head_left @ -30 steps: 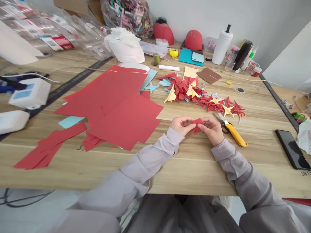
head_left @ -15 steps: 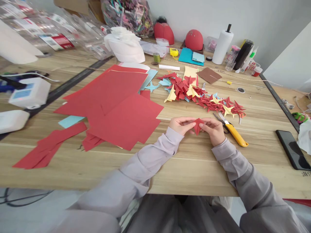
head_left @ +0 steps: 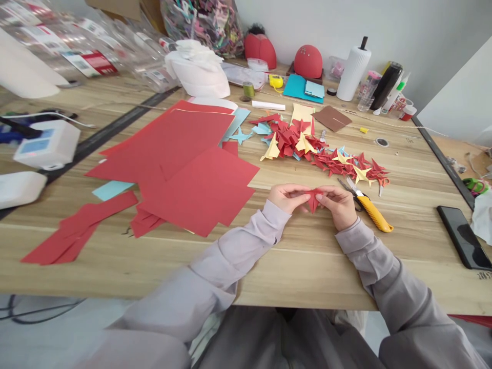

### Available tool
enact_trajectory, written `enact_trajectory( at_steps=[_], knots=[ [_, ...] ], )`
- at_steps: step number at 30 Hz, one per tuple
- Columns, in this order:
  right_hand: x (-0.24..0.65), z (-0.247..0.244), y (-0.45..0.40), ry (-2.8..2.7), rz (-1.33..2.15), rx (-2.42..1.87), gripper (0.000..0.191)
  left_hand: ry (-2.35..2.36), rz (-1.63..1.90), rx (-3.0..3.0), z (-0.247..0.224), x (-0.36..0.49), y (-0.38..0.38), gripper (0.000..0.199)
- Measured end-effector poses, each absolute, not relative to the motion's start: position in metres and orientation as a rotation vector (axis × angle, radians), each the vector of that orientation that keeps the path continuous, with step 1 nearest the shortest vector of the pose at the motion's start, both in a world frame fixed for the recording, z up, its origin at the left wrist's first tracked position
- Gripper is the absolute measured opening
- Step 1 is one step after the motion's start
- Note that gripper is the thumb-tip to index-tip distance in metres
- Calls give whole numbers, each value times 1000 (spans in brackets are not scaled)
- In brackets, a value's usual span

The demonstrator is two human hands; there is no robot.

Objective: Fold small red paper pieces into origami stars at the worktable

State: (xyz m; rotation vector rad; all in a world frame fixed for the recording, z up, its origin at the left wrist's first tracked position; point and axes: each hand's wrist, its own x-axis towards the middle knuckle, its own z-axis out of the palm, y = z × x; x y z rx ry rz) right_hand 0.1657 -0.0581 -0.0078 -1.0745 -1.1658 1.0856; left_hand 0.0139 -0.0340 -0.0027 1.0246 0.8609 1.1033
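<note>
My left hand (head_left: 288,199) and my right hand (head_left: 337,206) hold a small folded red paper star (head_left: 314,199) between their fingertips, just above the wooden table (head_left: 292,271). Its lower point hangs down between my hands. Just beyond my right hand lie a pair of scissors (head_left: 348,188) and a yellow utility knife (head_left: 371,212). Farther up the table is a heap of folded red, yellow and pale blue paper stars (head_left: 307,146). Large red paper sheets (head_left: 196,189) lie to the left of my left hand.
A black phone (head_left: 464,237) lies at the right of the table. Red paper strips (head_left: 77,228) lie at the front left. Along the back stand a white paper towel roll (head_left: 353,66), bottles, and red dome-shaped objects. Clear plastic packages (head_left: 96,51) sit at the back left.
My hands have drawn slightly apart, and the red paper star now spreads wider between my fingertips. The rest of the table appears unchanged apart from a small shift of the view.
</note>
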Motion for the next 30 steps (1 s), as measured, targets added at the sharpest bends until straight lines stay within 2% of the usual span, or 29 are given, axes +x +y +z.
enact_trajectory(
  at_steps=[6,14,18,24,30],
  knots=[
    [167,-8,-58,-1151,1140,-1020,17,877,1086,933,-2,14,-32,38],
    [165,-6,-59,-1174,1059,-1033,8,828,1020,867,3,12,-32,24],
    [166,-6,-59,-1185,1043,-1025,8,803,1023,822,2,11,-30,26],
    [165,-5,-60,-1227,1006,-995,7,764,969,800,-1,15,-30,42],
    [163,-2,-60,-1235,1022,-1020,9,830,1060,1002,-1,19,-35,35]
  ],
)
